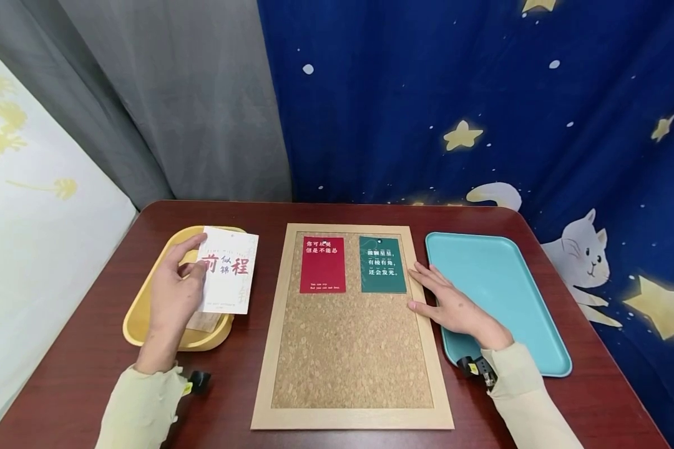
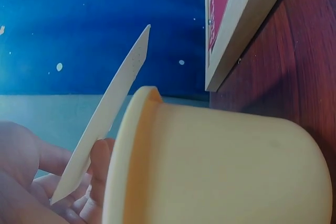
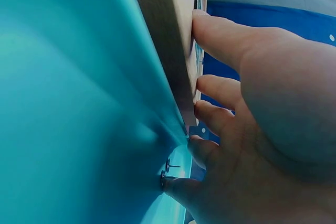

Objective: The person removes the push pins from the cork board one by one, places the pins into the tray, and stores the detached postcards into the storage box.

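Observation:
My left hand [image 1: 175, 290] pinches a white card [image 1: 227, 271] with red and blue lettering by its left edge, above the yellow basin [image 1: 137, 312]. In the left wrist view the white card [image 2: 107, 108] tilts beside the basin's rim. My right hand [image 1: 455, 305] rests its fingertips on the right edge of the wood-framed cork board [image 1: 354, 355], fingers spread. On the board's upper part hang a red card [image 1: 322, 268] and a green card [image 1: 383, 280], each with a pin at its top.
A turquoise tray [image 1: 505, 293] stands right of the board. Dark thumbtacks [image 3: 164, 178] show in it in the right wrist view. Another pale card [image 1: 204, 322] lies in the basin. Grey and blue curtains [image 1: 371, 106] hang behind the brown table [image 1: 224, 399].

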A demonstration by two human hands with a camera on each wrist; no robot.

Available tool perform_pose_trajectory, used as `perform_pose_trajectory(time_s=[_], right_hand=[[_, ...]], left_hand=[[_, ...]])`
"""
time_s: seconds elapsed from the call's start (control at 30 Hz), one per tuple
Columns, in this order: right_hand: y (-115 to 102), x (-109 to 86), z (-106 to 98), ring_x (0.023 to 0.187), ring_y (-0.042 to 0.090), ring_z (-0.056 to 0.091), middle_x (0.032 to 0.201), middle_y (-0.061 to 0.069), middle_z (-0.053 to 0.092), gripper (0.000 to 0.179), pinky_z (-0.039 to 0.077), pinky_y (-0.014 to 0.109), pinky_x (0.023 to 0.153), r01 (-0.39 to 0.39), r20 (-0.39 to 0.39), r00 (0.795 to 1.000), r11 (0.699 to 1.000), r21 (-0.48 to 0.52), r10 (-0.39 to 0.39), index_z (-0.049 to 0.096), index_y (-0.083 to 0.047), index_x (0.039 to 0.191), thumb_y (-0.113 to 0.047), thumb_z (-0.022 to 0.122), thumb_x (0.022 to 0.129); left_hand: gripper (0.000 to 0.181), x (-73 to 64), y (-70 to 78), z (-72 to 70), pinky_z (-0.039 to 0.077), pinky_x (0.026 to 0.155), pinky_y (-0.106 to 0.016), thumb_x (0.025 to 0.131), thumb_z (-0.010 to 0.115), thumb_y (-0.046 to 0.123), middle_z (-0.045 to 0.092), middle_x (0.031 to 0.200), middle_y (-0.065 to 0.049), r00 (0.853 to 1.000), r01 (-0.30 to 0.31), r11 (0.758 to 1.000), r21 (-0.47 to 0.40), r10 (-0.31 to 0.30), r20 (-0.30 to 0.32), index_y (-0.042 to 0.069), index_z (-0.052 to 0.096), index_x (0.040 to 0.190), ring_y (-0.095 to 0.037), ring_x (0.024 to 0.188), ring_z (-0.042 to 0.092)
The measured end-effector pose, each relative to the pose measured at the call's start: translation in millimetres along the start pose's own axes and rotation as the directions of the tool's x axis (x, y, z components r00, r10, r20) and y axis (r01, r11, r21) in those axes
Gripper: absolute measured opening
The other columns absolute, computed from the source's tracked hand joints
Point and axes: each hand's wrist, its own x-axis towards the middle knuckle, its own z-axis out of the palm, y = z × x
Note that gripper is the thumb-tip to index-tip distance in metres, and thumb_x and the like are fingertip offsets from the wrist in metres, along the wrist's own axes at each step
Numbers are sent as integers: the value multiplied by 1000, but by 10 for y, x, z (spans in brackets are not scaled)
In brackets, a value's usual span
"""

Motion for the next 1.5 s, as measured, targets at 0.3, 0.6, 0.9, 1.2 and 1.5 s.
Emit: perform_pose_trajectory(time_s=[0.3,0.6,0.9,1.2,1.5], right_hand=[[-14,-14,15,160,51,11,172,20,24,73,20,72,124,-2,-2,1000,1000,16,2,38,-6,161,-35,68,101],[-4,-4,10,160,51,11,173,19,24,73,19,72,124,-2,-6,1000,1000,15,2,37,-6,161,-35,68,102],[8,11,-1,161,48,9,174,17,21,74,18,71,125,-18,2,1000,1000,21,18,35,-8,162,-36,68,102],[-4,-22,3,160,51,11,173,19,23,72,19,72,124,-1,-5,1000,1000,21,1,37,-6,161,-35,67,102],[21,11,3,161,49,10,174,17,22,74,18,71,125,-10,4,1000,1000,22,9,36,-7,162,-35,68,102]], left_hand=[[53,20,-100,-86,42,72,-13,104,51,10,58,146,-3,1000,14,998,68,-13,-10,35,56,151,-15,96,56],[53,71,-171,-146,39,58,-19,105,49,10,59,134,-6,1000,22,993,116,-19,-24,33,54,152,-11,78,51],[54,95,-226,-193,36,57,-22,105,47,9,56,135,-4,999,30,993,115,-25,-44,32,53,153,-10,69,46],[53,102,-254,-247,36,76,-25,106,45,13,55,153,-6,995,100,987,124,-97,-36,33,51,155,-21,102,53],[52,137,-356,-265,35,78,-29,106,44,14,49,159,-15,995,92,979,180,-99,32,25,49,157,-31,107,54]])
